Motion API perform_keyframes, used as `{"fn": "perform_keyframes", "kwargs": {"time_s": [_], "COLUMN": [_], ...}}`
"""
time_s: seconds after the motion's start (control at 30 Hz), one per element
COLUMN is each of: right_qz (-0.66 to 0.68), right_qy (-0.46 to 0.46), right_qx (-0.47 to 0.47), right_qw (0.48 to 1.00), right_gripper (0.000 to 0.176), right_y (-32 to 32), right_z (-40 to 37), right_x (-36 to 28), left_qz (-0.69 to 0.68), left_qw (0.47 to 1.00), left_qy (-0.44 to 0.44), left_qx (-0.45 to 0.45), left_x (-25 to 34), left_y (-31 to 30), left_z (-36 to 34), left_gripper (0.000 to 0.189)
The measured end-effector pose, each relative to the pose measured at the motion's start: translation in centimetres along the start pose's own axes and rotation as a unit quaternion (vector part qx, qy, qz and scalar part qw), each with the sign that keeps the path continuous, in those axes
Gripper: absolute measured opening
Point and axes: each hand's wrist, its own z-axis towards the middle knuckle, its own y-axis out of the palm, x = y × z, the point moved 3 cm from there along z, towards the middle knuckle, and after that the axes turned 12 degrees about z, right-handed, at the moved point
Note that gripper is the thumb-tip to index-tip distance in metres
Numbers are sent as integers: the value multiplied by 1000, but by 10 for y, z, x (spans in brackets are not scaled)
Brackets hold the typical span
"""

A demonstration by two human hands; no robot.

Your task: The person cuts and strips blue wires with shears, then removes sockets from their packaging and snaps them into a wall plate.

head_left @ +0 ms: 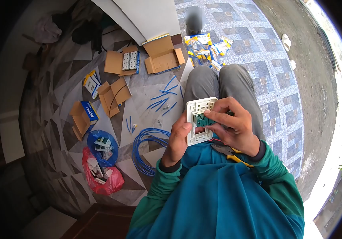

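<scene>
My left hand grips a white wall plate by its left edge, thumb on the near face. The plate is held upright above my lap with its ribbed back toward me. Within its opening sits a green switch or socket module. The fingers and thumb of my right hand are closed on this module at the plate's right side, hiding part of both. Pliers with yellow handles lie on my lap below my right hand.
Blue cable lies coiled on the floor, with cut blue wire pieces beyond. Several cardboard boxes stand open at left. Blue and red plastic bags hold small parts. Yellow-and-white packets lie past my knees.
</scene>
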Motion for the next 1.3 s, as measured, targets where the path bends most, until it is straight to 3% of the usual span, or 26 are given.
{"fn": "perform_keyframes", "kwargs": {"time_s": [0.07,0.13,0.17,0.23,0.27,0.33,0.37,0.47,0.5,0.8,1.03,1.2,1.3], "right_qz": [-4,20,23,170,172,186,185,255,280,311,313,238,242], "right_qy": [-8,-63,-62,107,108,195,154,202,207,270,246,194,223], "right_qx": [-7,-41,-41,74,72,58,-29,-49,-34,-24,-57,-56,-30], "right_qw": [1000,997,997,977,977,961,970,944,937,911,916,950,944], "right_gripper": [41,46,46,57,57,67,61,55,48,42,39,35,35], "right_y": [4,8,9,5,5,5,6,7,8,6,3,2,6], "right_z": [-1,1,1,-1,-2,-5,-5,-9,-8,-12,-9,-9,-14], "right_x": [3,3,-1,-6,-5,1,5,6,5,11,2,-7,2], "left_qz": [29,156,99,96,91,57,88,124,123,113,112,120,146], "left_qw": [999,981,987,986,985,988,983,974,973,976,976,970,966], "left_qy": [35,104,98,105,113,108,132,171,177,167,169,197,187], "left_qx": [3,55,83,87,92,96,95,86,77,77,74,74,101], "left_x": [1,-2,-4,-1,0,-3,-2,1,3,-1,-6,-2,-6], "left_y": [-1,-1,-1,-1,-1,0,2,3,4,9,7,10,12], "left_z": [-1,-2,-3,-9,-12,-13,-13,-13,-13,-14,-18,-22,-21], "left_gripper": [59,47,42,44,47,51,53,54,53,49,49,50,49]}}
